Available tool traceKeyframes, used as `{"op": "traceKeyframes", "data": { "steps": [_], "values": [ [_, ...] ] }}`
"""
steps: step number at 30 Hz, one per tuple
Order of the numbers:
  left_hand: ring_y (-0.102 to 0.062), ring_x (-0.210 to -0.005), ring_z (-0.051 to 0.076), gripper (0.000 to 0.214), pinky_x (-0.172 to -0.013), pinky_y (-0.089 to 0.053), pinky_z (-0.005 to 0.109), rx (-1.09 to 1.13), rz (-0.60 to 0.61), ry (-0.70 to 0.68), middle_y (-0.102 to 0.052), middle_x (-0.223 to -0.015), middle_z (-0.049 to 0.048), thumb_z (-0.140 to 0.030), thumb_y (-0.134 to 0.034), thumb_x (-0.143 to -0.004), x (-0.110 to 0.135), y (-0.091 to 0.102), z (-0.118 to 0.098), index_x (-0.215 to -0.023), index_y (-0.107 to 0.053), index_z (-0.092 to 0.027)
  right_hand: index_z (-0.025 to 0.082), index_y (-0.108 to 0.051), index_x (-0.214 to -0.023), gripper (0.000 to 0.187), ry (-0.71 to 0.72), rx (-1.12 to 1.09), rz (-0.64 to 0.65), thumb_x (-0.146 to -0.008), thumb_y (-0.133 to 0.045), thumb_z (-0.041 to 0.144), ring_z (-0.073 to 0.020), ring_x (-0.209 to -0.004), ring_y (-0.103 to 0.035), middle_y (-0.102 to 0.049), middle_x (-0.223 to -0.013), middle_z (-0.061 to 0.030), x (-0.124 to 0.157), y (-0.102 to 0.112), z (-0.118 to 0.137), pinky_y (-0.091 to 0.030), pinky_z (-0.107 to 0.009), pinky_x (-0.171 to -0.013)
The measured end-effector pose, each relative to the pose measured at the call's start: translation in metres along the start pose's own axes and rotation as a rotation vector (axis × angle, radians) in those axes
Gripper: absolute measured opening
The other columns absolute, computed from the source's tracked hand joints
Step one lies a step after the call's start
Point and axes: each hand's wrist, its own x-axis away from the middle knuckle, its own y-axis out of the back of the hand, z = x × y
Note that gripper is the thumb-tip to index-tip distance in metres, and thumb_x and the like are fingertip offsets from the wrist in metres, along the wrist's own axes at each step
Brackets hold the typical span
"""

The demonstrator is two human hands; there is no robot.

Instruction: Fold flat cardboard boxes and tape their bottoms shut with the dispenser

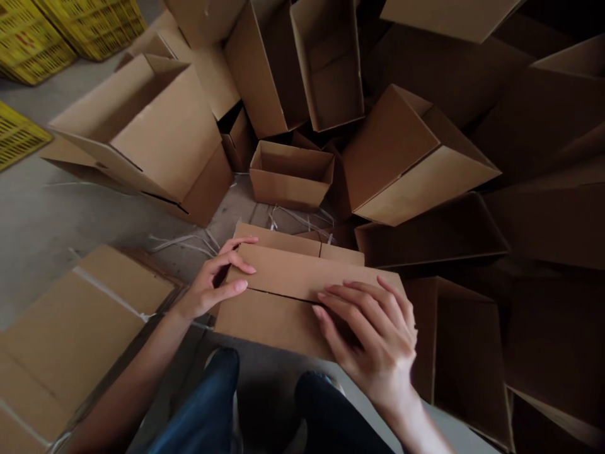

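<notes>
Apparently, you have one carton (278, 325) nearly closed under your hands.
It sits just in front of your knees (217, 384), two panels almost meeting at a thin dark seam (283, 296). Your left hand (215, 280) spreads its fingers over the left end, thumb apart; your right hand (373, 321) rests lightly curled toward the right end, fingers slightly parted, clasping nothing that shows. Folding looks well along here, though the seam gapes slightly. The open boxes (174, 123) around you seem already shaped, while a tied flat stack (89, 334) at your left looks unused.
</notes>
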Motion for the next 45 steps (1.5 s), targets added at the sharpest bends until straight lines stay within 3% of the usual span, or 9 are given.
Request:
{"op": "traceKeyframes", "data": {
  "steps": [7, 14, 21, 28, 31, 34, 37, 40, 45],
  "values": [
    [-0.040, -0.139, 0.032, 0.013, -0.114, -0.026, 0.057, 0.004, -0.008, 0.013, -0.050, -0.146, 0.0073, -0.033, -0.070, -0.083, 0.000, -0.001, -0.001, -0.092, -0.068, -0.024, 0.027, -0.069, -0.110, 0.027, 0.014, -0.100, 0.242, -0.086, -0.069, 0.013, -0.0246, -0.111, -0.061, -0.073, -0.112, -0.0002, 0.005, 0.029, -0.026, -0.047, -0.045, -0.094],
    [-0.040, -0.139, 0.031, 0.011, -0.113, -0.028, 0.056, -0.022, 0.031, 0.051, -0.048, -0.147, 0.0062, -0.030, -0.071, -0.082, -0.003, 0.002, -0.004, -0.091, -0.067, -0.024, 0.029, -0.069, -0.112, 0.024, -0.062, -0.094, 0.252, -0.090, -0.068, 0.019, -0.0221, -0.100, -0.063, -0.074, -0.106, 0.0013, 0.010, 0.026, -0.028, -0.044, -0.044, -0.093],
    [-0.033, -0.144, 0.033, 0.014, -0.114, -0.027, 0.058, -0.108, 0.039, 0.107, -0.047, -0.148, 0.0085, -0.034, -0.068, -0.084, -0.006, 0.000, -0.015, -0.089, -0.063, -0.022, 0.030, -0.072, -0.088, 0.005, -0.144, -0.117, 0.359, -0.091, -0.067, 0.029, -0.0203, -0.089, -0.065, -0.073, -0.092, 0.0026, -0.008, 0.024, -0.031, -0.046, -0.040, -0.084],
    [-0.042, -0.138, 0.035, 0.019, -0.109, -0.039, 0.055, -0.147, 0.054, 0.194, -0.044, -0.152, 0.0092, -0.035, -0.067, -0.085, -0.008, -0.001, -0.023, -0.100, -0.063, -0.025, 0.026, -0.062, -0.073, 0.016, -0.142, -0.030, 0.627, -0.085, -0.069, 0.034, -0.0148, -0.063, -0.062, -0.063, -0.071, 0.0044, -0.040, 0.018, -0.046, -0.047, -0.032, -0.067],
    [-0.040, -0.141, 0.034, 0.034, -0.109, -0.040, 0.053, -0.143, 0.056, 0.192, -0.043, -0.152, 0.0102, -0.032, -0.068, -0.085, -0.008, -0.001, -0.022, -0.118, -0.060, -0.028, 0.025, -0.059, -0.085, 0.020, -0.089, 0.094, 0.618, -0.079, -0.074, 0.038, -0.0212, -0.080, -0.064, -0.064, -0.086, 0.0002, -0.048, 0.011, -0.051, -0.050, -0.038, -0.076],
    [-0.034, -0.145, 0.033, 0.049, -0.113, -0.038, 0.052, -0.154, 0.059, 0.180, -0.040, -0.156, 0.0081, -0.031, -0.068, -0.086, -0.006, 0.000, -0.017, -0.133, -0.054, -0.032, 0.024, -0.057, -0.114, 0.054, -0.053, 0.135, 0.558, -0.070, -0.080, 0.047, -0.0343, -0.112, -0.057, -0.060, -0.118, -0.0104, -0.052, 0.001, -0.055, -0.049, -0.051, -0.090],
    [-0.032, -0.146, 0.033, 0.057, -0.116, -0.034, 0.053, -0.163, 0.066, 0.185, -0.036, -0.159, 0.0063, -0.032, -0.068, -0.086, -0.005, 0.002, -0.013, -0.140, -0.049, -0.034, 0.024, -0.044, -0.139, 0.087, -0.071, 0.119, 0.553, -0.065, -0.083, 0.047, -0.0414, -0.135, -0.040, -0.050, -0.139, -0.0140, -0.049, -0.006, -0.060, -0.038, -0.062, -0.106],
    [-0.035, -0.145, 0.034, 0.061, -0.116, -0.035, 0.053, -0.165, 0.080, 0.211, -0.038, -0.158, 0.0063, -0.034, -0.068, -0.086, -0.006, 0.002, -0.015, -0.143, -0.048, -0.034, 0.027, -0.035, -0.148, 0.093, -0.135, 0.089, 0.547, -0.069, -0.081, 0.045, -0.0422, -0.144, -0.028, -0.044, -0.147, -0.0132, -0.039, -0.005, -0.060, -0.031, -0.068, -0.111],
    [-0.037, -0.144, 0.035, 0.078, -0.116, -0.035, 0.051, -0.226, 0.043, 0.294, -0.036, -0.160, 0.0073, -0.041, -0.069, -0.084, -0.008, -0.007, -0.025, -0.153, -0.033, -0.034, 0.029, -0.023, -0.154, 0.092, -0.274, 0.067, 0.420, -0.080, -0.073, 0.046, -0.0411, -0.148, -0.019, -0.038, -0.153, -0.0135, -0.018, 0.009, -0.047, -0.031, -0.071, -0.111]
  ]
}}
